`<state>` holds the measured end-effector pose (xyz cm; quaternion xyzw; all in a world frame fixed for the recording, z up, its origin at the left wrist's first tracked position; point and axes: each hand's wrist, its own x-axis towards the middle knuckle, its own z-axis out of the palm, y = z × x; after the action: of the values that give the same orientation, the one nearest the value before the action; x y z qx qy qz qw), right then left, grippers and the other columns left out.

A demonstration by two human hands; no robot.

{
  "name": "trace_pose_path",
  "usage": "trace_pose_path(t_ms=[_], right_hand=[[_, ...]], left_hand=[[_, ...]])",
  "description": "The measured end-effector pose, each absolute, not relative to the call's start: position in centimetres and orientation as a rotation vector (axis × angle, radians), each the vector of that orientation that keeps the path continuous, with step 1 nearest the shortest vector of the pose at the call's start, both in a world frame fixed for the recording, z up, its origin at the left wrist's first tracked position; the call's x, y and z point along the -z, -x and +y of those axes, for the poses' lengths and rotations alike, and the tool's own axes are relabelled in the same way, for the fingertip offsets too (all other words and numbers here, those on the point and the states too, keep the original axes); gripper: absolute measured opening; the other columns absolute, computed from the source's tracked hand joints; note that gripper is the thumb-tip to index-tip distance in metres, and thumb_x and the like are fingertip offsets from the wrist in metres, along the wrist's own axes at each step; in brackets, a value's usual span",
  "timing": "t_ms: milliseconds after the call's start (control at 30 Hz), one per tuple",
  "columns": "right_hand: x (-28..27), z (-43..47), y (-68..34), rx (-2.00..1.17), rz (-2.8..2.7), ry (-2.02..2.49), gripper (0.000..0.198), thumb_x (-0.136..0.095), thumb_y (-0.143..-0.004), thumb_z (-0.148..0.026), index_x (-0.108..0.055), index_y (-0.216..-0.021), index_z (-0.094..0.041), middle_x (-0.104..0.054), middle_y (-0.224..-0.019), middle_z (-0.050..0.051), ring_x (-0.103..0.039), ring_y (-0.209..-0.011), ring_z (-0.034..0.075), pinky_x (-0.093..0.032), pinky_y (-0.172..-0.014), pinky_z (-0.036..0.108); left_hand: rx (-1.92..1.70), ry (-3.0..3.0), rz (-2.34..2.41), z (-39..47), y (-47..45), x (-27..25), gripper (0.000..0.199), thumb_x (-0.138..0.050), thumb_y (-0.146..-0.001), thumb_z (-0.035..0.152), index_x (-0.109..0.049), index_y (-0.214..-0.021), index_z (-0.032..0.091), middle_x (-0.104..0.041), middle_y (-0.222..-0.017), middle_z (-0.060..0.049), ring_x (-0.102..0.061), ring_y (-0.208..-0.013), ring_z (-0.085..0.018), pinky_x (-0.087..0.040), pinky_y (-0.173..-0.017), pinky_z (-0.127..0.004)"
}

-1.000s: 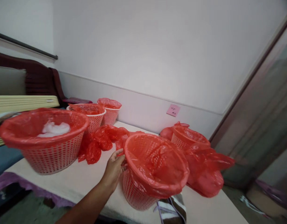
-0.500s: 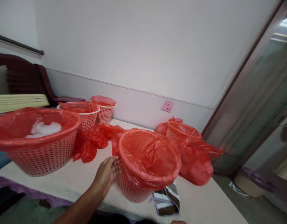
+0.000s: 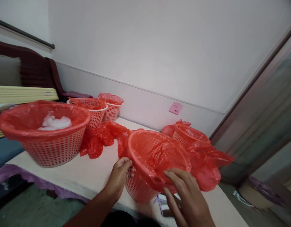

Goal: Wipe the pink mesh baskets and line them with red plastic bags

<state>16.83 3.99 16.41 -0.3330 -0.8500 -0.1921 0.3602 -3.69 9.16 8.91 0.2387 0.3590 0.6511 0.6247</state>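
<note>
Left hand point(image 3: 119, 175), curled, meets the basket point(image 3: 141, 189) just to its right; whether it pinches the red liner point(image 3: 157, 154), I can't tell. My right hand point(image 3: 189, 194), fingers parted, is at the near edge.

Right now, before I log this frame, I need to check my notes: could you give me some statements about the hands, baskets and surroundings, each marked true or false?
1. The left hand is at the left side of the front basket. True.
2. The right hand is inside the large left basket. False: it is at the near rim of the front basket, thumb and fingers apart.
3. White material lies in the large left basket. True.
4. The pink note lies on the table. False: it is on the wall.
5. The right hand partly hides the cloth. True.
</note>
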Motion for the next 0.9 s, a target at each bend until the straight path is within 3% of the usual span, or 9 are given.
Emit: trace_pose_path(t_ms=[133, 267, 367, 533, 633, 767, 900], right_hand=[[-14.9, 7.2, -16.0, 0.655, -2.354, 0.954, 0.036, -0.051, -0.088, -0.021, -0.050, -0.124, -0.014, -0.064, -0.098, 0.012, -0.061, -0.085, 0.024, -0.050, -0.076, 0.038], [-13.2, 8.4, -16.2, 0.630, -2.461, 1.001, 0.016, -0.044, -0.086, -0.012, -0.055, -0.097, -0.019, -0.061, -0.074, 0.003, -0.057, -0.065, 0.018, -0.042, -0.060, 0.028], [-13.1, 8.4, -16.4, 0.567, -2.507, 0.979, 0.014, -0.043, -0.088, -0.013, -0.049, -0.079, -0.021, -0.057, -0.069, 0.001, -0.051, -0.060, 0.015, -0.034, -0.057, 0.026], [-13.2, 8.4, -16.1, 0.578, -2.450, 0.945, 0.015, -0.041, -0.088, -0.013, -0.047, -0.077, -0.022, -0.055, -0.066, 0.000, -0.046, -0.059, 0.015, -0.028, -0.058, 0.027], [-13.1, 8.2, -16.1, 0.571, -2.434, 0.937, 0.014, -0.043, -0.088, -0.014, -0.047, -0.077, -0.022, -0.055, -0.066, -0.001, -0.046, -0.060, 0.015, -0.027, -0.058, 0.028], [-13.1, 7.4, -16.7, 0.524, -2.472, 0.911, 0.011, -0.045, -0.087, -0.019, -0.047, -0.077, -0.021, -0.057, -0.070, 0.000, -0.046, -0.063, 0.015, -0.026, -0.059, 0.029], [-12.9, 6.4, -17.7, 0.453, -2.529, 0.889, 0.015, -0.041, -0.089, -0.021, -0.045, -0.074, -0.022, -0.056, -0.071, 0.000, -0.045, -0.063, 0.015, -0.027, -0.060, 0.029]], left_hand=[[-1.531, -0.552, 0.845, 9.4, 3.8, -8.7, 0.030, -0.073, -0.067, 0.036, -0.050, -0.071, 0.018, -0.055, -0.063, 0.004, -0.053, -0.057, -0.007, -0.041, -0.051, -0.019], [-1.563, -0.564, 0.858, 9.3, 4.2, -8.8, 0.030, -0.072, -0.068, 0.038, -0.051, -0.072, 0.018, -0.057, -0.065, 0.002, -0.054, -0.058, -0.009, -0.043, -0.052, -0.021], [-1.602, -0.583, 0.881, 9.3, 4.6, -8.9, 0.031, -0.071, -0.069, 0.041, -0.051, -0.073, 0.018, -0.056, -0.066, 0.002, -0.055, -0.060, -0.010, -0.044, -0.054, -0.022], [-1.666, -0.654, 1.033, 9.6, 5.8, -9.9, 0.030, -0.069, -0.072, 0.043, -0.055, -0.079, 0.017, -0.055, -0.067, 0.002, -0.053, -0.060, -0.011, -0.045, -0.056, -0.025], [-1.725, -0.735, 1.142, 10.3, 6.7, -11.0, 0.033, -0.066, -0.075, 0.047, -0.058, -0.089, 0.018, -0.059, -0.081, 0.000, -0.058, -0.074, -0.014, -0.048, -0.071, -0.028], [-1.758, -0.868, 1.206, 11.7, 6.9, -12.6, 0.050, -0.072, -0.072, 0.042, -0.055, -0.113, 0.019, -0.056, -0.124, -0.009, -0.053, -0.116, -0.022, -0.037, -0.100, -0.032], [-1.673, -0.981, 1.192, 11.8, 5.6, -13.8, 0.062, -0.072, -0.066, 0.016, -0.052, -0.125, 0.020, -0.057, -0.129, -0.011, -0.053, -0.118, -0.027, -0.039, -0.099, -0.035]])
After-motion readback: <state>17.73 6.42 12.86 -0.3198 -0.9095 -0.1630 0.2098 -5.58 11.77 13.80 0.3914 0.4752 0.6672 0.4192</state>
